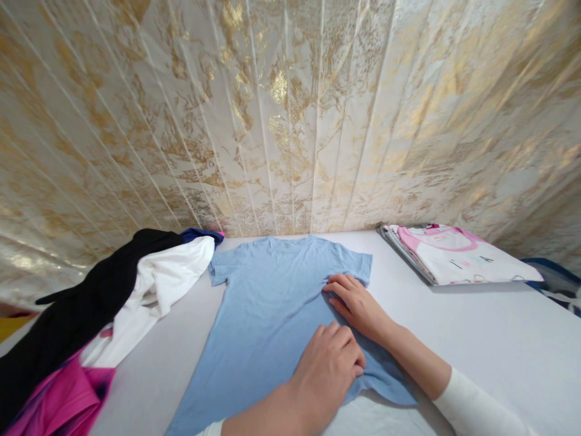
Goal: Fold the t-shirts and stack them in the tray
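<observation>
A light blue T-shirt (pixel 267 303) lies spread flat on the white table (pixel 476 351), collar toward the wall. My right hand (pixel 356 303) rests flat on the shirt's right side below the sleeve, fingers stretched out and together. My left hand (pixel 329 363) lies lower on the same side of the shirt, its fingers curled down against the cloth near the right edge. Whether it pinches the fabric is hidden under the knuckles.
A heap of loose clothes, black (pixel 77 309), white (pixel 158 290) and pink (pixel 59 399), lies at the left. A stack of folded shirts (pixel 454 260), white with pink trim on top, sits at the back right. A gold-marbled wall (pixel 290 115) rises right behind the table.
</observation>
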